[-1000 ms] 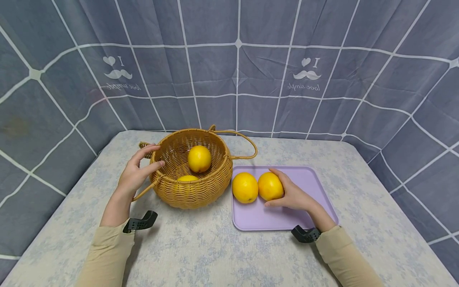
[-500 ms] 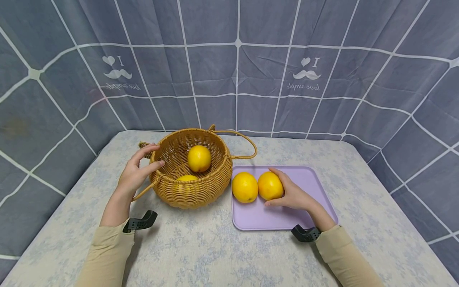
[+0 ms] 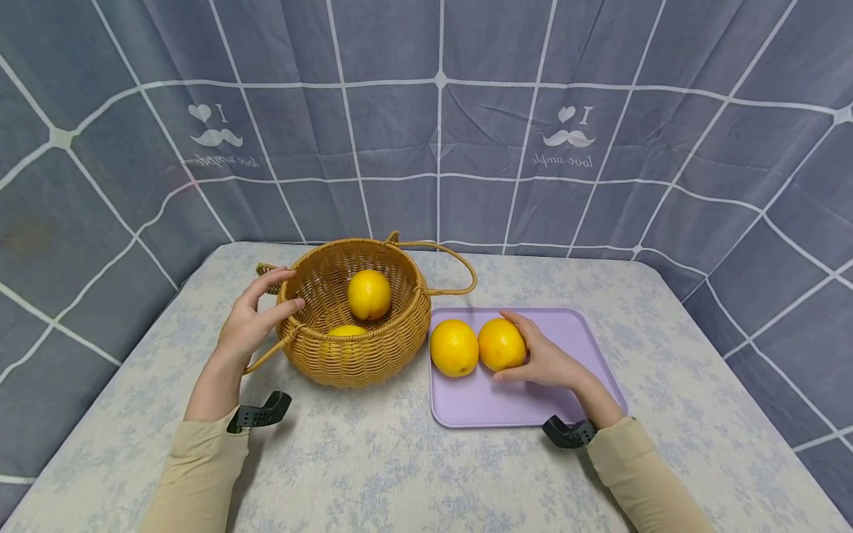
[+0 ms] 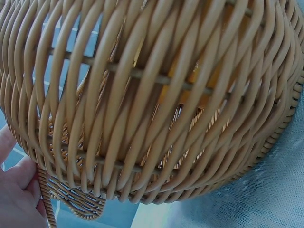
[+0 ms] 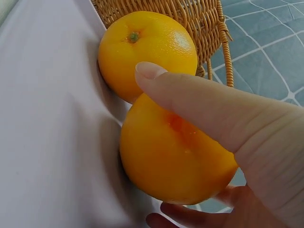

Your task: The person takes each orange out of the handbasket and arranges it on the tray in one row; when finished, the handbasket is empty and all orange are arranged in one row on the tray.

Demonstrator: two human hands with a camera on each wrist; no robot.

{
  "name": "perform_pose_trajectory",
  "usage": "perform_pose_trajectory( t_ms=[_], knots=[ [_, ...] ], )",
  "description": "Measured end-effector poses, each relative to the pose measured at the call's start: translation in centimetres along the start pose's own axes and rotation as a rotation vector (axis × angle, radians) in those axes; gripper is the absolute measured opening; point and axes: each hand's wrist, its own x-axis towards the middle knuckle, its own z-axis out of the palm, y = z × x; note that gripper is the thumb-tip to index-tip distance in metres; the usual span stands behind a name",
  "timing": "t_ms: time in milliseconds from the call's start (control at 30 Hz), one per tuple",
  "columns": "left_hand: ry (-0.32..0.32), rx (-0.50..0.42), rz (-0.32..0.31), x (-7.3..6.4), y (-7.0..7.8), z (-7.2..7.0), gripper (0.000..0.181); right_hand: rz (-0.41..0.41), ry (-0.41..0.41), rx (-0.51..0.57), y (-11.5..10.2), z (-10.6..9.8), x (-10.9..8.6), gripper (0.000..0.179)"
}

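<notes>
A brown wicker basket [image 3: 383, 354] with loop handles stands left of centre in the head view. One orange [image 3: 369, 295] lies inside it, and a second orange [image 3: 347, 331] is partly hidden behind the front rim. My left hand [image 3: 248, 320] holds the basket's left rim, thumb and fingers reaching over the edge. On the purple tray [image 3: 493, 407], my right hand [image 3: 545, 360] grips an orange [image 3: 501, 346] between thumb and fingers. Against it on the left sits another orange [image 3: 455, 349]. The right wrist view shows the thumb across the held orange [image 5: 171, 161].
The tray's left edge lies close beside the basket, whose right handle [image 3: 460, 290] sticks out behind it. A pale floral cloth [image 3: 373, 459] covers the table. Grey-blue checked curtains [image 3: 400, 133] rise at the back and sides.
</notes>
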Motion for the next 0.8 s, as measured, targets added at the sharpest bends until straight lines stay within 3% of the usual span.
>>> perform_pose_trajectory(
  t_ms=[467, 633, 800],
  knots=[
    [-0.002, 0.003, 0.002, 0.1, -0.1, -0.1, 0.059, -0.042, 0.050, 0.012, -1.5, -2.2, -0.5, 0.097],
    [0.000, 0.008, -0.001, 0.1, -0.2, -0.1, 0.058, -0.085, 0.094, 0.020, -2.9, -3.4, 0.0, 0.087],
    [0.001, 0.006, 0.007, 0.2, -0.3, -0.1, 0.058, -0.148, 0.081, 0.081, -5.7, -4.4, 1.4, 0.081]
  ],
)
